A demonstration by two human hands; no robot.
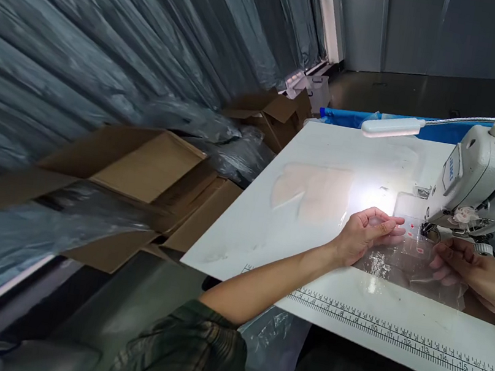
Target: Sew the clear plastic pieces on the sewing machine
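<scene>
A clear plastic sheet (pixel 403 266) with small red marks lies on the white sewing table (pixel 307 157), its far edge under the foot of a white sewing machine (pixel 480 183). My left hand (pixel 368 233) rests on the sheet's left part, fingers half curled with their tips pressing it just left of the needle. Flat on the right side of the same sheet lies my right hand (pixel 467 268), fingers stretched out near the presser foot.
A lamp on a flexible neck (pixel 393 127) lights the needle area. A printed ruler (pixel 402 332) runs along the table's near edge. Open cardboard boxes (pixel 148 164) and plastic-wrapped bundles (pixel 86 50) fill the floor at the left. Blue material (pixel 346 116) lies behind the table.
</scene>
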